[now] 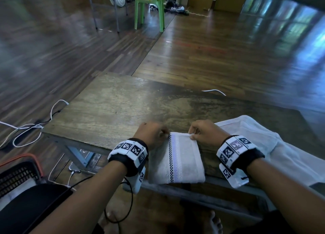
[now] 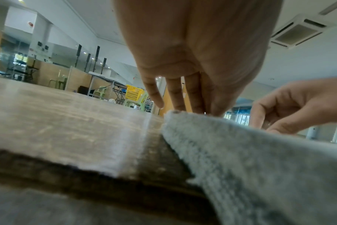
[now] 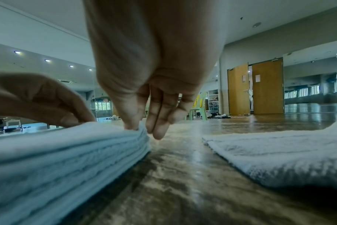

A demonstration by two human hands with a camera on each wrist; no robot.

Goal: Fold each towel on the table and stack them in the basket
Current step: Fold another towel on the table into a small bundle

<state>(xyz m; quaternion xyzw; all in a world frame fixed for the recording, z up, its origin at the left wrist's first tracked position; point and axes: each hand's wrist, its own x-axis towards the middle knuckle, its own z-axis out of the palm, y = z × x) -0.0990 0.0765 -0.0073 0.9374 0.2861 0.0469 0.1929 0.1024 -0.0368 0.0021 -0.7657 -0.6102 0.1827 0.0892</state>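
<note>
A folded white towel (image 1: 182, 163) with a checkered stripe lies at the wooden table's (image 1: 109, 107) near edge, folded in several layers (image 3: 58, 152). My left hand (image 1: 165, 132) pinches its far left corner (image 2: 208, 111). At the far right corner my right hand (image 1: 192, 135) pinches the layers, thumb on top and fingers past the edge (image 3: 142, 129). A second white towel (image 1: 255, 138) lies spread out to the right, partly over the table's side. The black basket (image 1: 26, 157) with an orange rim stands on the floor at the lower left, with something white inside.
White and black cables (image 1: 31, 128) trail over the floor left of the table. A thin white cable (image 1: 214, 91) lies near the table's far edge. A green chair (image 1: 149, 10) carrying a yellow basket stands far back. Bare feet show under the table.
</note>
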